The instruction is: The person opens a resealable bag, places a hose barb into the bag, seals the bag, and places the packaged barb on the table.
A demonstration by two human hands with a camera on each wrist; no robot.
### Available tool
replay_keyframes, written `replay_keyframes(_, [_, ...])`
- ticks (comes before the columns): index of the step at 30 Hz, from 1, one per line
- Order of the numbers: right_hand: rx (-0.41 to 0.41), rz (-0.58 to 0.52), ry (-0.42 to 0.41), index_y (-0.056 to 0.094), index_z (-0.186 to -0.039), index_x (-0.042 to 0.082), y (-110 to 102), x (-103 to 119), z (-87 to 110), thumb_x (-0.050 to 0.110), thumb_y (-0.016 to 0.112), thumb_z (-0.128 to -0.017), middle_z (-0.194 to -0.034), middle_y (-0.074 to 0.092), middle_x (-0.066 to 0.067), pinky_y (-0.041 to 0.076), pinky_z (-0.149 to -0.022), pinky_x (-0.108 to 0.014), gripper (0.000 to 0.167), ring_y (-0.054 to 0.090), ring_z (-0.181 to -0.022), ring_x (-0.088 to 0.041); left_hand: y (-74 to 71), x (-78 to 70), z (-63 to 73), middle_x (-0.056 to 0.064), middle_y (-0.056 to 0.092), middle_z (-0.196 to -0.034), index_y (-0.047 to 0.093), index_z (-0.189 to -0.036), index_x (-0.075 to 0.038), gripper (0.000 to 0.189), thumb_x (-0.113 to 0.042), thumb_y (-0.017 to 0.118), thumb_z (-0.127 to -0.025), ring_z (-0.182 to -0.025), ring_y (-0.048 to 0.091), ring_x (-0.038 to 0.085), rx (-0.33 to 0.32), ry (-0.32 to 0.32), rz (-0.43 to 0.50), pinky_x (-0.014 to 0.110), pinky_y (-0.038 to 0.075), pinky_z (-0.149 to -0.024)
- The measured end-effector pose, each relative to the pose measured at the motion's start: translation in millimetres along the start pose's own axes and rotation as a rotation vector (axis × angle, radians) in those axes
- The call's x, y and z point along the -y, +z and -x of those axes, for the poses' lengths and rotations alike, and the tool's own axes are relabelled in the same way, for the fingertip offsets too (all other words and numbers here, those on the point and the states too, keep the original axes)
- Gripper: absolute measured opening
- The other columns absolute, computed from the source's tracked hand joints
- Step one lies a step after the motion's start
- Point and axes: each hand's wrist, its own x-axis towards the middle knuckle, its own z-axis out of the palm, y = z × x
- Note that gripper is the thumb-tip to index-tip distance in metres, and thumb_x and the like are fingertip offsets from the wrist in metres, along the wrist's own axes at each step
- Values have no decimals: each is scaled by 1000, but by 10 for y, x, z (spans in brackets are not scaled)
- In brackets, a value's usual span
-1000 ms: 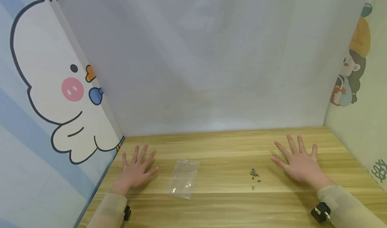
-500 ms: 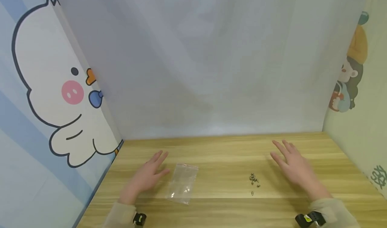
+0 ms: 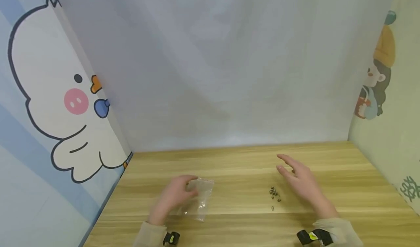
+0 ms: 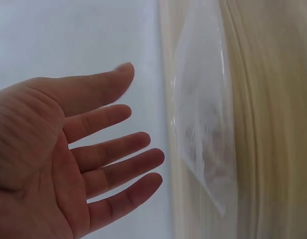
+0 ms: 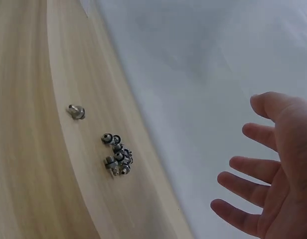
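Observation:
A clear plastic zip bag [image 3: 206, 194] lies flat on the wooden table, with glints of light on its lower part. My left hand [image 3: 174, 196] hovers at the bag's left edge, thumb and fingers spread apart and overlapping its upper corner in the head view. In the left wrist view the bag [image 4: 203, 109] is beyond the fingertips and the palm holds nothing. Small silvery metal fittings [image 5: 118, 155] sit in a loose cluster, one fitting [image 5: 76, 112] apart from the others. To their right, my right hand [image 3: 305, 183] is raised with fingers relaxed and nothing in it.
The wooden table [image 3: 242, 167] ends at a grey-white curtain [image 3: 223, 75] behind. Cartoon-printed panels stand along the left side [image 3: 42, 75] and right side [image 3: 387, 130]. Black camera mounts are strapped to the left wrist [image 3: 171, 238] and right wrist [image 3: 315, 236].
Both hands have moved inward from widely spread positions over the table. The left hand has come to the bag's edge, the right nearer the metal fittings. Bag and fittings stay in place.

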Motion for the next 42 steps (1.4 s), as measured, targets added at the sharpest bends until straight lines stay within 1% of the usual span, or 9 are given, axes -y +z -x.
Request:
replay_keyframes(5, [38,-32,-39,57,-152,7,71,31,-16,30,60,-112,-156,54,-22,51,-104,-64,47,56,-136,-49,50,-56,8,23,68,-133,70,-132,1,47,-11,86,-88,-113,69,42,5,-8,4,59,57,-95])
replay_keyframes(13, [84,-91,16,65,-145,8,100,49,30,22,67,-108,-140,66,-23,58,-94,-59,39,72,-112,-43,154,-50,32,22,70,-126,71,-128,3,56,-8,89,-77,-113,67,40,28,7,-21,60,54,-99])
replay_keyframes(18, [119,-122,12,66,-144,8,136,70,28,19,68,-107,-137,68,-21,59,-94,-56,38,72,-111,-39,209,-29,20,22,70,-126,71,-126,3,62,-8,94,-69,-116,66,41,36,29,-62,60,53,-100])
replay_keyframes(21, [135,-125,-2,66,-144,8,156,82,16,19,68,-107,-137,69,-19,59,-93,-54,38,72,-112,-37,224,-36,19,22,70,-125,71,-124,4,60,-7,94,-69,-116,66,42,43,45,-69,60,53,-100])
replay_keyframes(26, [163,-139,5,67,-143,8,190,94,5,19,68,-107,-138,69,-17,59,-93,-53,37,71,-115,-36,249,-73,9,20,71,-125,73,-120,3,52,-11,94,-74,-115,67,40,79,96,-107,58,54,-100])
replay_keyframes(31, [188,-150,20,68,-141,8,229,109,-7,19,68,-107,-136,69,-20,59,-93,-54,36,73,-109,-35,283,-133,-12,25,66,-136,73,-125,2,52,-23,91,-83,-123,64,44,129,108,-147,58,53,-103])
replay_keyframes(34, [193,-147,10,69,-140,8,262,106,-8,18,68,-107,-134,70,-20,60,-92,-52,34,74,-107,-33,313,-158,-25,26,64,-141,73,-127,1,50,-26,88,-87,-125,63,44,149,113,-151,58,52,-104])
replay_keyframes(37, [202,-143,-6,69,-139,7,291,107,-5,16,67,-107,-134,71,-18,60,-92,-50,33,74,-109,-32,338,-179,-40,24,64,-141,74,-126,-1,46,-22,88,-88,-128,62,43,152,134,-149,58,51,-107])
replay_keyframes(42, [211,-142,-38,70,-138,6,334,151,-9,15,66,-108,-134,72,-15,61,-92,-47,32,73,-113,-32,370,-222,-70,20,65,-144,74,-126,-3,46,-11,89,-83,-132,61,42,173,153,-129,57,47,-111])
